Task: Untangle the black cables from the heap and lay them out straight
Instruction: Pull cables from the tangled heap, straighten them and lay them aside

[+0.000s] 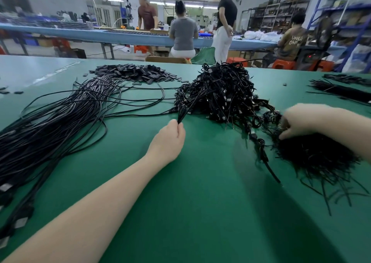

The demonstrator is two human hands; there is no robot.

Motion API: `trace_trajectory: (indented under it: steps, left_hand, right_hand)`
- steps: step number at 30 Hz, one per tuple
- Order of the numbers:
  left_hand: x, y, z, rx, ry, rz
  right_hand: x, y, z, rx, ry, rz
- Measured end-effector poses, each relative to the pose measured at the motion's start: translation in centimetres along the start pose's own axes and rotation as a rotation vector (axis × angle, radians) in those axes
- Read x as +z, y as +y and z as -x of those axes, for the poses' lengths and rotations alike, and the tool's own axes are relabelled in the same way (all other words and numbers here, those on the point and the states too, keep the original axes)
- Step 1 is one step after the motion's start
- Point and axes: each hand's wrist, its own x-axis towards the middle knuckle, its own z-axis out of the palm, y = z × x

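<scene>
A tangled heap of black cables (222, 94) rises at the middle of the green table (200, 202). My left hand (170, 136) pinches the ends of a few cables (181, 116) that lead up into the heap's left side. My right hand (301, 121) reaches into a dark pile of thin black ties (317, 156) at the right, fingers curled on some strands there. A long sheaf of straightened black cables (50, 126) lies along the left of the table.
A pile of small flat black pieces (132, 73) lies at the back left. More black bundles (345, 90) lie at the far right. Beyond the table edge, several people work at a long blue bench (120, 35), beside shelves.
</scene>
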Motion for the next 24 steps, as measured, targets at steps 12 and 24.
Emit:
trace_trajectory:
  steps: [12, 24]
  left_hand:
    - [-0.1, -0.1, 0.2, -0.063, -0.004, 0.04]
    - [-0.2, -0.3, 0.0, -0.083, -0.05, 0.06]
  right_hand:
    - [3.6, 0.5, -0.2, -0.001, 0.284, 0.252]
    - [1.5, 0.2, -0.5, 0.004, 0.077, 0.068]
